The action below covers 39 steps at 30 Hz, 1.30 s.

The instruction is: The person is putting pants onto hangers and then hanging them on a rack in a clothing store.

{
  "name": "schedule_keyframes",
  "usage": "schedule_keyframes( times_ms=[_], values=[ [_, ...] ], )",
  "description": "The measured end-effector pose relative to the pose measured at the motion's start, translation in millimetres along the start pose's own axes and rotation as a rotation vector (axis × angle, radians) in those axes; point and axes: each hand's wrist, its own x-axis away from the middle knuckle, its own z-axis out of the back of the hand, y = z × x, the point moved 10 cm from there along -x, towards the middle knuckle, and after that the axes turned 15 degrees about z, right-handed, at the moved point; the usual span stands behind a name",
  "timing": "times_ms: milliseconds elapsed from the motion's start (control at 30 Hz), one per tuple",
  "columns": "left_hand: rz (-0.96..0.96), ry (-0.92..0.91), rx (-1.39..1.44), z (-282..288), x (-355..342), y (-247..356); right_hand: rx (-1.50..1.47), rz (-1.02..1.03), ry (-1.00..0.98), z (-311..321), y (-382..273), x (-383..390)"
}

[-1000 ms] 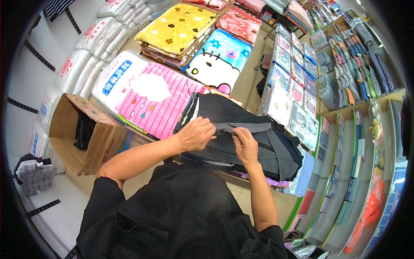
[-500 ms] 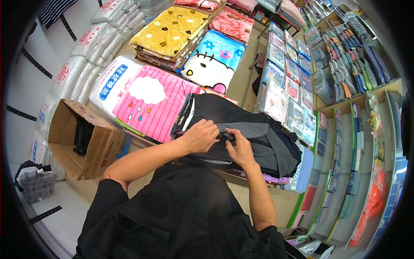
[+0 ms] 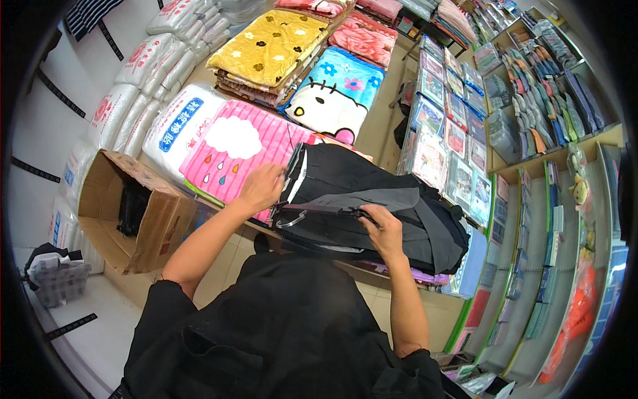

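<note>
The pile of black and grey garments point(image 3: 339, 166) lies in front of the person's torso, spread over other folded textiles, its left edge against the pink-striped blanket. A purple cloth point(image 3: 415, 273) and a pale blue folded textile point(image 3: 462, 272) show from under its right end.

At the right stands a tall shelving unit point(image 3: 601, 137), with rolled or folded clothing in its upper part and hanging packages below. Left of it, flat packaged textiles point(image 3: 442, 139) lie in rows. Along the left wall rise stacked white plastic-wrapped packs point(image 3: 139, 56).

Folded blankets fill the middle: a yellow blanket point(image 3: 272, 50) with small flowers on top of a stack, a blue blanket point(image 3: 332, 93) with a white cartoon head beside it, a coral blanket point(image 3: 364, 38) with a large bloom behind, and the pink-striped blanket point(image 3: 229, 147) with a cloud and coloured drops nearest. An open cardboard box point(image 3: 169, 219) sits tilted left of the person, something black inside.

The right hand point(image 3: 383, 228) pinches one end of a dark hanger point(image 3: 325, 209) above the garments. The left hand point(image 3: 264, 187) is half curled at the pile's left edge, near the hanger's other end; whether it grips anything cannot be told. The hanger's pale curved hook point(image 3: 292, 220) points toward the person.
</note>
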Motion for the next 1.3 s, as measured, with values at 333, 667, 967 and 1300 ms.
schedule_keyframes(
  times_ms=[333,667,967,1300],
  values=[
    [0.052,-0.366,-0.296,-63,60,-48,-0.043,-0.056,0.007,22,6,-1],
    [-0.11,-0.184,-0.268,-32,69,-34,-0.082,-0.209,-0.003,17,34,4],
    [0.174,-0.192,-0.07,-18,73,-87,-0.254,-0.286,0.119,-48,42,-30],
    [0.947,-0.633,0.679,-91,56,-153,-0.07,0.028,-0.759,-253,14,15]
  ],
)
